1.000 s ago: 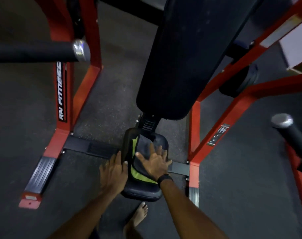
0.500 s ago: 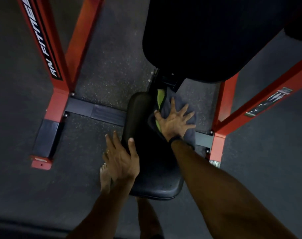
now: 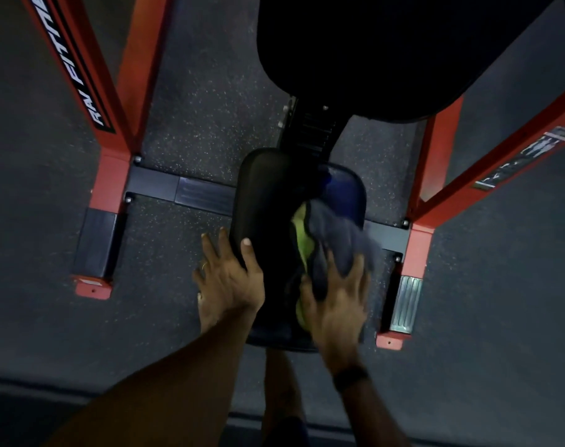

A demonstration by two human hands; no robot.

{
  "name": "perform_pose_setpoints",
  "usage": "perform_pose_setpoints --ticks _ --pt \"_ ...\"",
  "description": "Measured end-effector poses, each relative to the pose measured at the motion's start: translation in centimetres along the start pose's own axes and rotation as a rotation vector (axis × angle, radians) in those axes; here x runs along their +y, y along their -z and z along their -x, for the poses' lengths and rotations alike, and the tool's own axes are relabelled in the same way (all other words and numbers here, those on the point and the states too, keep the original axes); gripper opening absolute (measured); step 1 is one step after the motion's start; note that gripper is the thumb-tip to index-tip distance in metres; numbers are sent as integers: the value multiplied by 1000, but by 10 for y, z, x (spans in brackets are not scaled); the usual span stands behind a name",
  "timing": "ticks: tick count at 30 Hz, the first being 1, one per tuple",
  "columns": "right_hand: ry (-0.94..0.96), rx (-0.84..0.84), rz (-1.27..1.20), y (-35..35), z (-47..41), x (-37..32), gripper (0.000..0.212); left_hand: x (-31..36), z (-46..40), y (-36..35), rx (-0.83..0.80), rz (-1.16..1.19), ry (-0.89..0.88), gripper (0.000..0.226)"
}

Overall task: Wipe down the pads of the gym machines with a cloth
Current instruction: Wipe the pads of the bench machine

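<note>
A small black seat pad sits low in the middle of a red gym machine. A grey cloth with a yellow-green side lies bunched on the pad's right half. My right hand presses on the cloth's near end with fingers spread. My left hand rests on the pad's left edge, thumb on top and fingers down the side. A large black back pad hangs over the seat at the top of the view.
Red frame posts rise at the left and right, joined by a dark floor bar. A metal foot plate lies at the right base. Dark speckled rubber floor surrounds the machine. My leg stands under the seat.
My right hand has pulled the cloth back along the seat pad from its far end toward its near end. My left hand stays on the pad's left edge.
</note>
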State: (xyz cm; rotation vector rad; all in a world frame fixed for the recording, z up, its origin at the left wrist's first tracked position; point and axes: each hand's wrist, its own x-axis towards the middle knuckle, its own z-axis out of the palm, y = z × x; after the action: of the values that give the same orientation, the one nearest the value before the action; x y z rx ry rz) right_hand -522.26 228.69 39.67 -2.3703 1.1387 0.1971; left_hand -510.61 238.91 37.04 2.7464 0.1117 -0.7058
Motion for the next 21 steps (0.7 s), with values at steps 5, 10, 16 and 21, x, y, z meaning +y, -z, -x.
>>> perform_pose_setpoints --ticks 5,10,16,21 --pt "-152 -58 -63 4 15 2 86 1 0 -2 5 -11 -22 69" --pt "-186 -31 -32 2 -121 16 92 1 1 -1 6 -25 -38 71" --pt "-302 -27 -158 -3 -213 26 86 1 -3 -2 10 -27 -37 70" --pt "-67 101 -180 2 -39 25 75 -3 -2 -5 26 -20 -66 66"
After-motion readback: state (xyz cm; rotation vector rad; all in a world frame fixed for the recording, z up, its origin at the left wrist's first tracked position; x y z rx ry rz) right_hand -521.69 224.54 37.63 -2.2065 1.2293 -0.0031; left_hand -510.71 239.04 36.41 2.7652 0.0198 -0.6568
